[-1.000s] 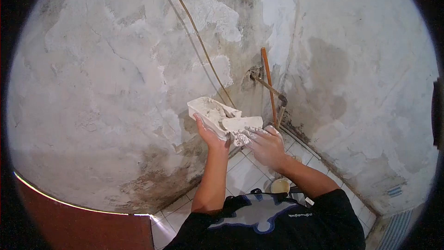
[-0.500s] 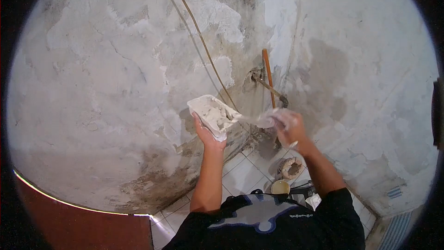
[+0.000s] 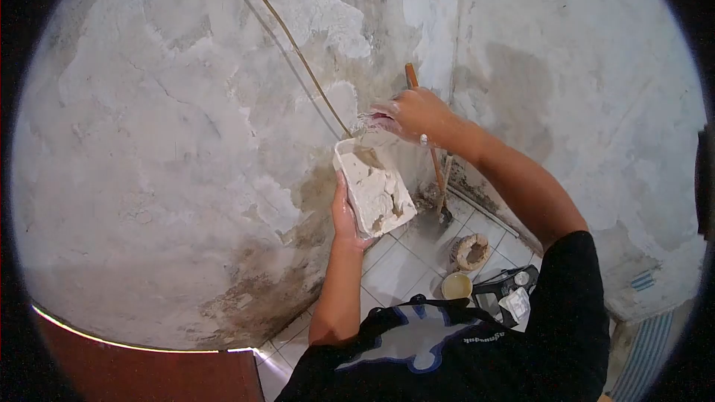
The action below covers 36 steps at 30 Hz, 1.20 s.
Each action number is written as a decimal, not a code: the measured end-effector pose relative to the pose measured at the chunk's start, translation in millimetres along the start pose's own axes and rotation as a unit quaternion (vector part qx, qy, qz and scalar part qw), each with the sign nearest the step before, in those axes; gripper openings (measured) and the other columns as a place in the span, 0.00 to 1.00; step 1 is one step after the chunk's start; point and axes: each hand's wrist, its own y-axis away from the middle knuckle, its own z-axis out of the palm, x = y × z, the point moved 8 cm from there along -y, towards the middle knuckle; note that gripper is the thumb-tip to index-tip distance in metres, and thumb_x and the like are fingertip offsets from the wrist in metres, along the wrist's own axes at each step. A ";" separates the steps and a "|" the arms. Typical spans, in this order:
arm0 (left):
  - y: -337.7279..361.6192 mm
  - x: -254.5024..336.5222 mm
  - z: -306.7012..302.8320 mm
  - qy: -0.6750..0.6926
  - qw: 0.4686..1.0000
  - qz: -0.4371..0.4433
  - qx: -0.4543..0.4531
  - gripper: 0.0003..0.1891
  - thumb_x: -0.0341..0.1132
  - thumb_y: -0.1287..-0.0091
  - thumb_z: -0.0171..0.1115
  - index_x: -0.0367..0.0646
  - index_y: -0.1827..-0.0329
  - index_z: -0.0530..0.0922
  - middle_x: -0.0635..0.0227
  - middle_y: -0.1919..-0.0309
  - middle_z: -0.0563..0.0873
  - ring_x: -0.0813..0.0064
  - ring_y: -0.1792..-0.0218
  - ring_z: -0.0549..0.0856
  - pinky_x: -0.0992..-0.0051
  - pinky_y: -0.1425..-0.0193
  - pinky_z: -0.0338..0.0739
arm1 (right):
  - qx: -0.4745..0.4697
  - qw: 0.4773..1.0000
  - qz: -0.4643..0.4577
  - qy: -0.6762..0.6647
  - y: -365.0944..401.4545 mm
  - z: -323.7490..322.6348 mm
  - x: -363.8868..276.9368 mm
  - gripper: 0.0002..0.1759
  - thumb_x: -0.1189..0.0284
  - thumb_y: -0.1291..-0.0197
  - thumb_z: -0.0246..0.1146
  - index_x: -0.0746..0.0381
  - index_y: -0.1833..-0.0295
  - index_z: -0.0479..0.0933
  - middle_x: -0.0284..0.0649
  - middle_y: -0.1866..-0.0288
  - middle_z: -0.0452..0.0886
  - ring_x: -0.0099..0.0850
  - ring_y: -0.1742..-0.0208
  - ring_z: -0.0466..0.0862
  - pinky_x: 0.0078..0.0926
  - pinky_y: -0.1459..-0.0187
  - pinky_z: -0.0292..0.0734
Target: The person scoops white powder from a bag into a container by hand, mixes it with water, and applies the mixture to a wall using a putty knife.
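My left hand (image 3: 346, 216) is wrapped round the side and underside of a rectangular white tub (image 3: 350, 190), which is tilted and partly filled with creamy wall putty (image 3: 376, 186). At the tub's far end, my putty-smeared right hand (image 3: 402, 115) is closed on a putty knife, its blade (image 3: 376, 136) coated pale and low over the tub. The fingers hide most of the knife's handle. Just beyond stands the patchy, partly plastered wall (image 3: 216, 141).
A thin brown cable (image 3: 287, 30) runs down the wall. An orange-brown stick (image 3: 411, 74) leans in the corner. On the tiled floor (image 3: 395, 272) are a putty-crusted round container (image 3: 471, 251), a small tub of yellowish content (image 3: 456, 286) and a black case (image 3: 506, 283).
My right hand has swung up and left from the tub's right side to its far end. The tub has shifted right and turned. The camera view has shifted slightly.
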 end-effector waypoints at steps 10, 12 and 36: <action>1.2 12.8 -1.8 0.015 0.998 0.032 -0.050 0.29 0.55 0.25 0.46 0.42 0.31 0.68 0.58 0.39 0.78 0.56 0.43 0.81 0.56 0.38 0.77 | -0.102 0.993 -0.039 -0.033 2.5 24.4 -19.2 0.16 0.66 0.33 0.56 0.58 0.42 0.74 0.52 0.64 0.82 0.50 0.56 0.83 0.47 0.55 0.78; 3.0 17.1 -2.2 0.015 0.998 0.052 0.005 0.29 0.55 0.24 0.46 0.42 0.31 0.68 0.58 0.39 0.78 0.57 0.43 0.80 0.56 0.39 0.77 | -0.112 0.992 -0.013 -0.051 8.5 29.5 -21.5 0.15 0.67 0.34 0.57 0.61 0.46 0.76 0.53 0.65 0.81 0.51 0.56 0.83 0.47 0.55 0.78; -12.8 11.7 -40.7 -0.099 0.984 0.116 0.090 0.34 0.58 0.25 0.44 0.39 0.27 0.62 0.56 0.34 0.73 0.58 0.36 0.75 0.60 0.32 0.71 | -0.131 0.579 0.470 -0.653 129.2 172.3 -24.0 0.08 0.76 0.40 0.64 0.71 0.67 0.81 0.43 0.72 0.82 0.30 0.73 0.80 0.32 0.77 0.70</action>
